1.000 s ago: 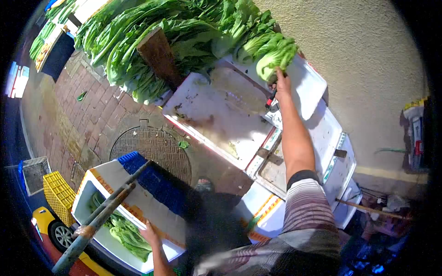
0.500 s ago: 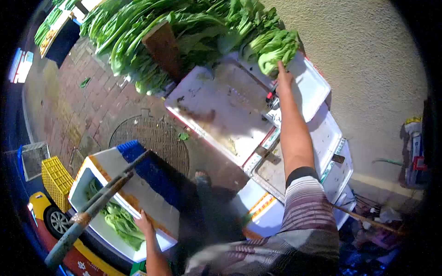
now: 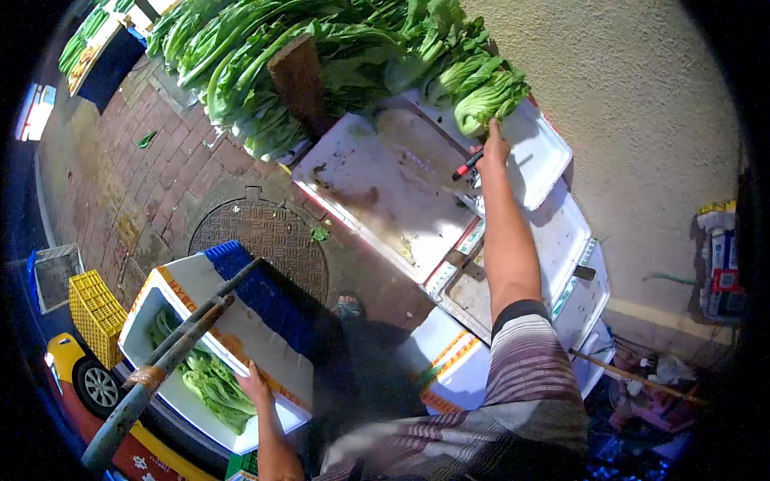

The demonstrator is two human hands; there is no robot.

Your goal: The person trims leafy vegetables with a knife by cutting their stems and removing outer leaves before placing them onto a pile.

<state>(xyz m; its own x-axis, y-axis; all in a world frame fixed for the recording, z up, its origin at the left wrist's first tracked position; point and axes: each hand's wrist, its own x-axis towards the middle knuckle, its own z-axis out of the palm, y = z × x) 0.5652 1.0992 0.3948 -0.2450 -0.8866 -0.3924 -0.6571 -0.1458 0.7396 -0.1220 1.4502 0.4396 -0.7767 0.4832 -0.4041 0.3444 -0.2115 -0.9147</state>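
Observation:
My right hand (image 3: 496, 146) reaches to the base of a head of leafy greens (image 3: 491, 100), touching it with the fingertips. A slim red-and-black tool (image 3: 468, 165) juts out from the left side of this hand; its exact kind is unclear, and the curled fingers are partly hidden. The greens lie on a white foam lid (image 3: 541, 156) beside a larger leafy pile (image 3: 241, 56). At lower left, my left hand (image 3: 257, 386) grips the rim of a tilted white foam box (image 3: 277, 341). Loose greens (image 3: 212, 385) lie inside that box.
A stained foam lid (image 3: 385, 188) and stacked foam boxes (image 3: 453, 353) stand before me, against a wall (image 3: 626, 120). A rusty pole (image 3: 176, 349) crosses the left box. Further left are a yellow crate (image 3: 96, 317) and a car (image 3: 96, 385). A manhole cover (image 3: 257, 240) is in the paving.
My right hand has moved slightly toward me, and the red-and-black tool has turned and shows more. The left hand keeps its grip on the box rim. The view has shifted a little.

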